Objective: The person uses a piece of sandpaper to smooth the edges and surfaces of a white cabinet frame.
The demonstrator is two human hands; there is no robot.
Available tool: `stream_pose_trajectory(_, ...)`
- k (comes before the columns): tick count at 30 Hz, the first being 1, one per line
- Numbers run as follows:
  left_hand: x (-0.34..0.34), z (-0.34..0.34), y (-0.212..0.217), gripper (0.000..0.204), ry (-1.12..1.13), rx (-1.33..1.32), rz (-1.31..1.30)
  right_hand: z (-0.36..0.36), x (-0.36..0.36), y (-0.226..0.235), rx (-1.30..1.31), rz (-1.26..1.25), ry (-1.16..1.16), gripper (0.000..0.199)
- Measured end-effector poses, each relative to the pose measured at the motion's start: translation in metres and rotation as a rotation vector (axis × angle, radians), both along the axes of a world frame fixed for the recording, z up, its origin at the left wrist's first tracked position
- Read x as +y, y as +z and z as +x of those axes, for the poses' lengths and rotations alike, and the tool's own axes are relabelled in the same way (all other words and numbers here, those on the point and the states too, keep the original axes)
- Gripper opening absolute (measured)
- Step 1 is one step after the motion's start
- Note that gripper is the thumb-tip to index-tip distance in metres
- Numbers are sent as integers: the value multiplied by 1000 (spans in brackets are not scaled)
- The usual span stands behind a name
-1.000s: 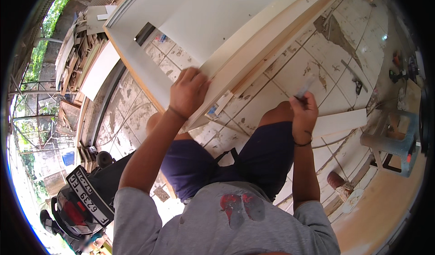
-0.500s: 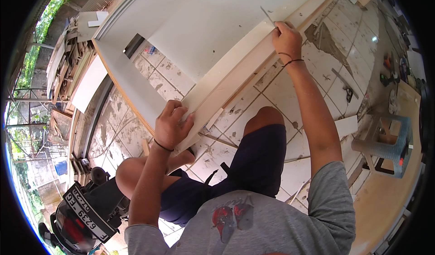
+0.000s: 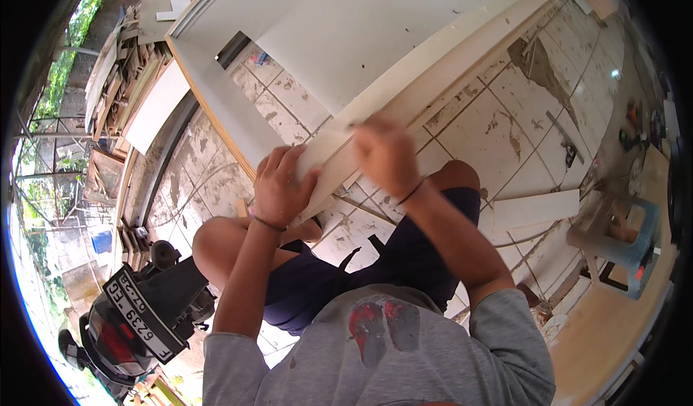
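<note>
A long pale wooden panel frame (image 3: 422,95) slants from near my legs up to the far right, its raised edge toward me. My left hand (image 3: 280,189) lies on the near end of this edge, fingers bent a little and thumb apart. Just right of it, my right hand (image 3: 388,153) is closed over the same edge and smeared by motion. From its fingers a thin, blade-like tool (image 3: 333,133) sticks out to the left, too blurred to make out its exact kind.
Dirty white floor tiles (image 3: 462,142) lie under the frame. A stack of wood offcuts (image 3: 133,74) stands far left, a motorcycle (image 3: 137,326) lower left. At right are a loose white board (image 3: 536,210), a metal square (image 3: 565,139) and a grey-blue plastic stool (image 3: 624,240).
My right hand has swept with the thin tool down along the panel's edge, from the far right to beside my left hand. My left hand stays at the near end, its fingers flatter.
</note>
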State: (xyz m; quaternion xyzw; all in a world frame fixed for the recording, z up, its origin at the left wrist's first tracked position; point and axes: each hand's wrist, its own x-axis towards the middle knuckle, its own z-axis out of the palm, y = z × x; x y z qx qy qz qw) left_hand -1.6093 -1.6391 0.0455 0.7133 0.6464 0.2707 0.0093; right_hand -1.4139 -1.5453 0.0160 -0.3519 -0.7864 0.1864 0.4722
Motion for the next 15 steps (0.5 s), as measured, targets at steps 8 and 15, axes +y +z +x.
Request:
stream_pose_trajectory(8,-9,7,-4,42,61,-131,-135,119,172,-18,-146,142,-549,13)
stream_pose_trajectory(15,-17,-3,-2,31,92,-238,-97,58,96,-23,-142,132,-366,22)
